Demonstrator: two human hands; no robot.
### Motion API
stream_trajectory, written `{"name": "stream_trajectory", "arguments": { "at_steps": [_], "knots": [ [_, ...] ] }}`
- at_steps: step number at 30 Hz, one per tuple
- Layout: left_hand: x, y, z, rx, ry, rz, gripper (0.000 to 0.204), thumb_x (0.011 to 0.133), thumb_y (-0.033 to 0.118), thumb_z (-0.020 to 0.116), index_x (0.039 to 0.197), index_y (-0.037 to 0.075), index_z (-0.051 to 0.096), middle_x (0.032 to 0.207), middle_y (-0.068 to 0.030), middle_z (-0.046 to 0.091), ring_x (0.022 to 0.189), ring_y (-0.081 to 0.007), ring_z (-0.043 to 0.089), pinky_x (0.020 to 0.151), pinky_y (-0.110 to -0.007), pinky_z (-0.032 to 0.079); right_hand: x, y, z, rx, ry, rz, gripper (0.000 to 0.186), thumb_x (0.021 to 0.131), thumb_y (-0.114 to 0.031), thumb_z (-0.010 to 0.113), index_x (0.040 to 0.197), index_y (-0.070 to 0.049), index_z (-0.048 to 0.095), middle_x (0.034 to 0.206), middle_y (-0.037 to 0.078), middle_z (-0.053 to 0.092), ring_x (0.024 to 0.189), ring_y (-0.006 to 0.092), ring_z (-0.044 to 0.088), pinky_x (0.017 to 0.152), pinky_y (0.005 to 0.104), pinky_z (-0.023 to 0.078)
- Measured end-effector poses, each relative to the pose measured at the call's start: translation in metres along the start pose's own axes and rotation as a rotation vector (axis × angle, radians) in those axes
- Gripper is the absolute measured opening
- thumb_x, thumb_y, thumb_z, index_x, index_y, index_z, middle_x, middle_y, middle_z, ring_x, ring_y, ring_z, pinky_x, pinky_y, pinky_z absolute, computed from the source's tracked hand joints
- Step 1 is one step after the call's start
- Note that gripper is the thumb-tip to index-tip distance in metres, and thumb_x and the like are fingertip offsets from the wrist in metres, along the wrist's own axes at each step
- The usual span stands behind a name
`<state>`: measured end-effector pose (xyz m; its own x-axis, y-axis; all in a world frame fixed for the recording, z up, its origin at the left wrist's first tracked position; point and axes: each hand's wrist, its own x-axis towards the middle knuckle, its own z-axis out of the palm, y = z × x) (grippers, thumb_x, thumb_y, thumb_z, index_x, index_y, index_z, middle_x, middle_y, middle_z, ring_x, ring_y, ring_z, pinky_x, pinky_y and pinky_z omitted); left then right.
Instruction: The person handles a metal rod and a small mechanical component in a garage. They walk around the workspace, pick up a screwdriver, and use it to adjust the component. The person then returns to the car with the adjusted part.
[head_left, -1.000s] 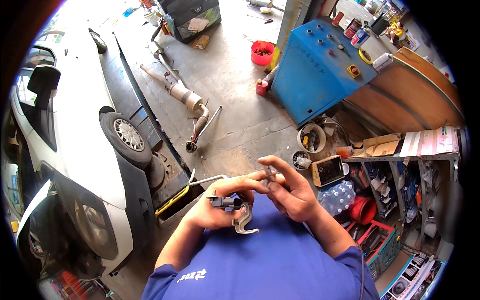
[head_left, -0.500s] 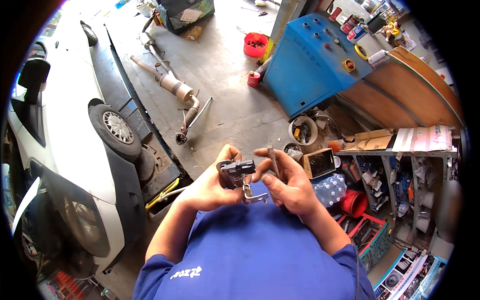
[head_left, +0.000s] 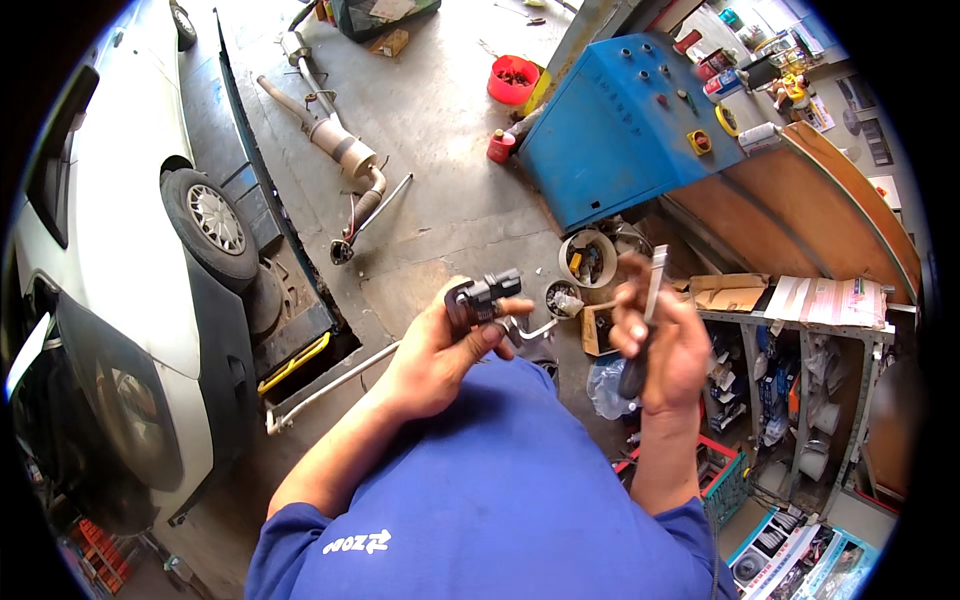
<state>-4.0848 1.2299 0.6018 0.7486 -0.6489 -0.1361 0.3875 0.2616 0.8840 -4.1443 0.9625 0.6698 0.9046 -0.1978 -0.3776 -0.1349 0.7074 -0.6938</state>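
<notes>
In front of my chest, my left hand is closed around a black plastic car part. A bent silver bracket sticks out beside its fingers. To the right and apart from it, my right hand grips a slim hand tool with a dark handle and a silver shaft. The tool stands nearly upright, handle end down; motion blurs some of the fingers, and its exact kind cannot be made out.
A white car stands at the left beside a lift platform. An exhaust pipe with muffler lies on the floor ahead. At the right are a blue control cabinet, buckets of parts and a loaded shelf.
My right hand has moved right, away from the left, carrying the tool, whose dark handle now shows. My left hand still holds the black part. The whole view has shifted slightly.
</notes>
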Motion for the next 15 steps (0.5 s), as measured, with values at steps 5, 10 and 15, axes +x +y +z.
{"name": "stream_trajectory", "arguments": {
  "at_steps": [5, 10, 15],
  "knots": [
    [0.000, 0.004, 0.010, -0.116, 0.168, -0.073, 0.021, 0.110, 0.007, 0.063, 0.130, 0.001, 0.060, 0.142, -0.0129, 0.071, 0.099, -0.0184, 0.074, 0.093, -0.037, 0.058, -0.020, 0.043, -0.032, -0.327, 0.107, 0.249, 0.034, 0.118, -0.032, 0.047, 0.136, -0.005, 0.056, 0.087, 0.005, 0.060, 0.064, 0.0132, 0.056, 0.062, 0.0309, 0.052],
    [0.011, -0.020, 0.002, 0.110, 0.321, 0.167, 0.011, 0.108, 0.004, 0.065, 0.118, 0.002, 0.064, 0.137, -0.0150, 0.074, 0.096, -0.0163, 0.073, 0.090, -0.033, 0.056, -0.039, 0.040, -0.008, -0.772, -0.047, 0.011, 0.039, 0.104, -0.016, 0.054, 0.141, -0.006, 0.048, 0.092, 0.003, 0.054, 0.066, 0.0079, 0.049, 0.059, 0.0236, 0.046],
    [0.013, -0.006, -0.002, 0.620, 0.473, 0.418, 0.012, 0.108, 0.005, 0.063, 0.118, 0.002, 0.057, 0.130, -0.0171, 0.074, 0.093, -0.0163, 0.069, 0.087, -0.031, 0.055, -0.049, 0.013, 0.028, -1.281, -0.407, -0.200, 0.061, 0.094, 0.012, 0.057, 0.153, 0.001, 0.053, 0.117, 0.012, 0.068, 0.096, 0.0156, 0.065, 0.089, 0.0326, 0.056]
  ]
}}
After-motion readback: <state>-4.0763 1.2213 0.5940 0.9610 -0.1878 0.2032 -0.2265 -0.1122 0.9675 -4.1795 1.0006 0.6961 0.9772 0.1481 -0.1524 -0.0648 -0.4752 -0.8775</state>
